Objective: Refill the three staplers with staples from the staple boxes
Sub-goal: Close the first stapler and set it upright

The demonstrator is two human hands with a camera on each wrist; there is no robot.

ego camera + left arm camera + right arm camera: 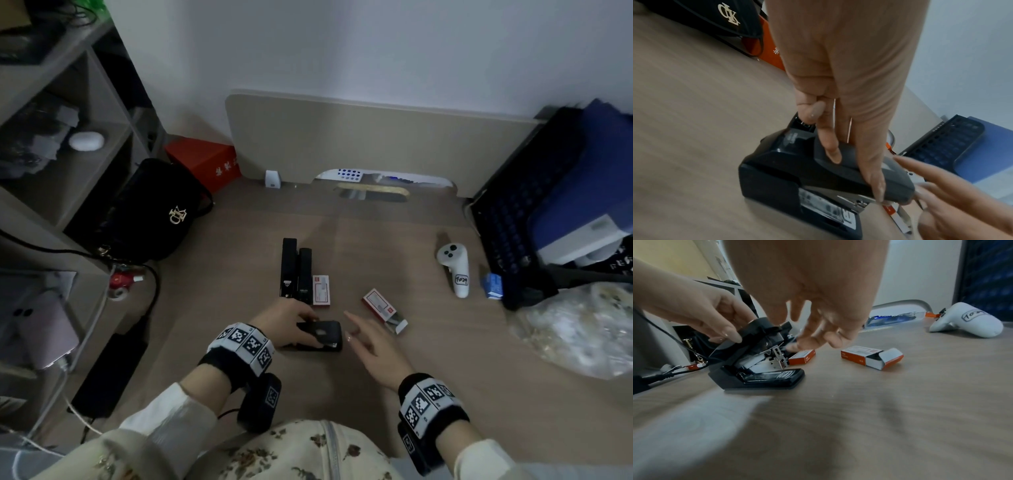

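Note:
A short black stapler stands on the wooden desk near me. My left hand grips its top from above, thumb and fingers curled round the lid. My right hand hovers just right of it with fingers spread and holds nothing. Two long black staplers lie side by side farther back. A closed red-and-white staple box lies beside them. An open staple box lies to the right with its flap out.
A white controller and a small blue box lie at the right, beside a dark crate and a plastic bag. A black handbag, cables and a shelf stand at the left.

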